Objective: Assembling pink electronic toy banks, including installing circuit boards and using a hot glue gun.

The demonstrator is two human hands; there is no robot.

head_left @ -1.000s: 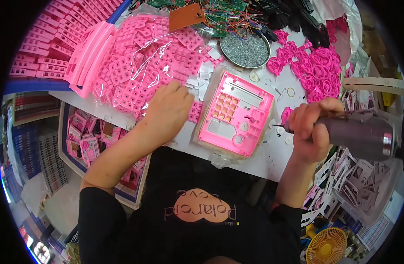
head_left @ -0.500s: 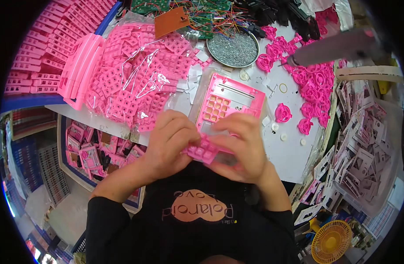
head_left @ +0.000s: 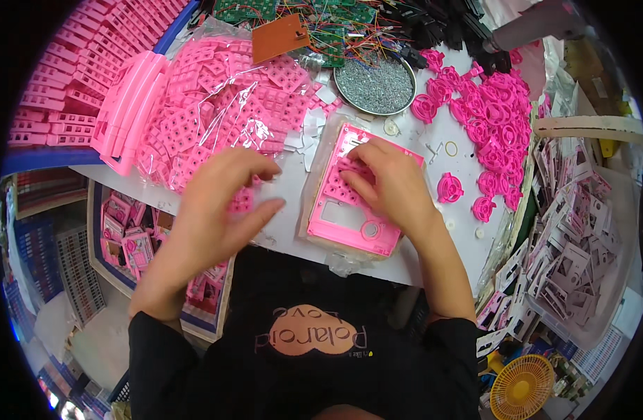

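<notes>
A pink plastic casing panel [head_left: 335, 234] lies on the table before me, with a window cut-out and a round ring at its near end. Set into the panel's left side is a pink button keypad [head_left: 335, 183]. My right hand [head_left: 391, 178] reaches over the panel, thumb and fingertips closed on the keypad. To the left, my left hand [head_left: 223, 203] is raised, thumb and fingers apart, holding nothing. It is next to a clear plastic bag [head_left: 220, 115] full of similar pink keypads, and partly covers them.
A round dish of small screws [head_left: 375, 87] stands behind the panel, near wired green circuit boards [head_left: 244, 8]. Pink ring parts [head_left: 493, 115] are heaped at the right. A grey handheld tool [head_left: 538, 26] hangs at upper right. Stacked pink casings [head_left: 125, 112] stand at far left.
Both hands held a pink keypad near my body; now the right hand has it down in the panel. My left hand has let go and moved left. The grey tool has swung up and right.
</notes>
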